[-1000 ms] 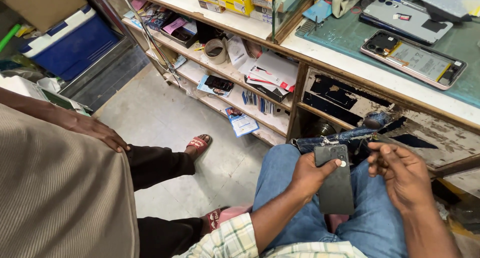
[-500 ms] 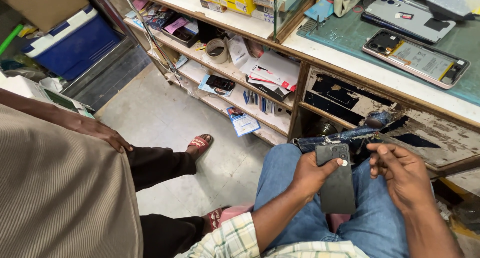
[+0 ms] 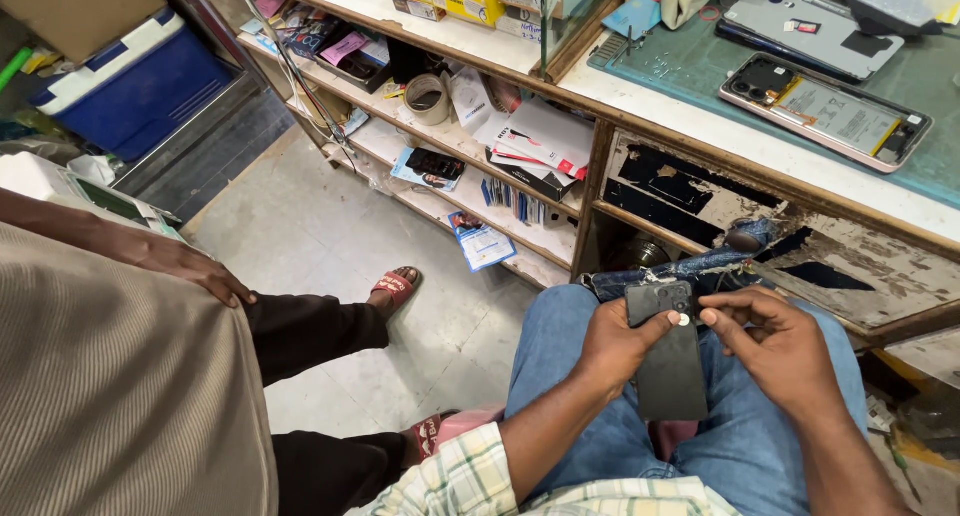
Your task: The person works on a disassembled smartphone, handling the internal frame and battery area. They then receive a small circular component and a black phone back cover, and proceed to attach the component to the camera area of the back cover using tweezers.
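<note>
My left hand (image 3: pixel 612 344) grips a black phone back cover (image 3: pixel 670 361) over my lap, camera holes at its top end. A tiny round silver part (image 3: pixel 683 319) sits at the cover's upper right edge, by my left thumb. My right hand (image 3: pixel 775 344) hovers just right of the cover, its fingertips curled toward that small part and nearly touching it. Both hands rest above my blue jeans (image 3: pixel 560 376).
A worn wooden counter (image 3: pixel 700 151) stands ahead, with an opened phone (image 3: pixel 825 111) and another phone (image 3: pixel 810 21) on a green mat (image 3: pixel 930 176). Shelves (image 3: pixel 450 126) hold boxes and packets. Another person (image 3: pixel 120 396) in a beige shirt sits at my left, sandaled feet on the floor.
My right hand has moved in closer to the cover's top edge. The cover has stayed in my left hand.
</note>
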